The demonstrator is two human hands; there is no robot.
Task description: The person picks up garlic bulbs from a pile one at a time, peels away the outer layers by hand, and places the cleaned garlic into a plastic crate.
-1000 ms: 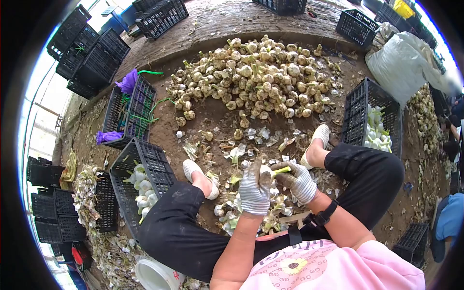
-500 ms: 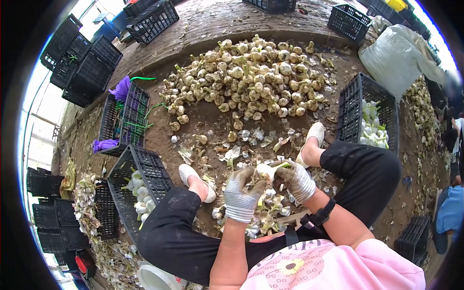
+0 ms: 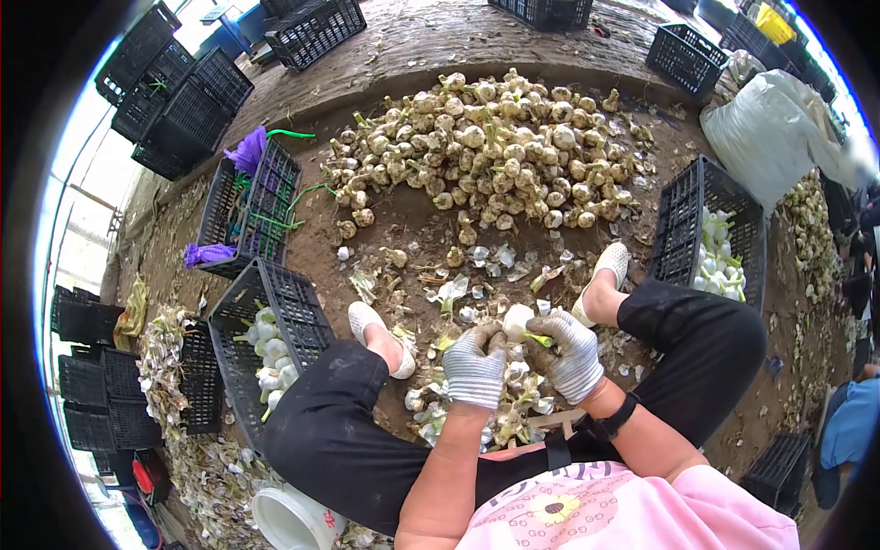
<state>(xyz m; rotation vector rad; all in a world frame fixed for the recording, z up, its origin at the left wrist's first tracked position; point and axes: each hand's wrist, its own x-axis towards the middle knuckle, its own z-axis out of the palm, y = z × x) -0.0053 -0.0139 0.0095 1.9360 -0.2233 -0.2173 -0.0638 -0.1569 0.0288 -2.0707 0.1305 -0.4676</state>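
A white garlic bulb (image 3: 518, 320) with a short green stem shows between my gloved hands. My right hand (image 3: 566, 356) is closed on the bulb around its stem. Beside the bulb, my left hand (image 3: 475, 368) has curled fingers pressed together; what they grip, if anything, is hidden. A yellow-green scrap (image 3: 446, 341) shows by the left fingers. Loose peelings (image 3: 449, 292) and trimmings lie on the soil below and ahead of the hands.
A heap of untrimmed garlic (image 3: 495, 151) lies ahead. Black crates with cleaned bulbs stand left (image 3: 298, 302) and right (image 3: 676, 220). A white bucket (image 3: 289, 518) sits at lower left, a white sack (image 3: 765, 128) at upper right. Another person's blue top (image 3: 852, 422) shows far right.
The bulb now looks whiter and more exposed, held at the right hand. My left hand has drawn slightly aside from it, fingers more curled. The whole view has shifted a little.
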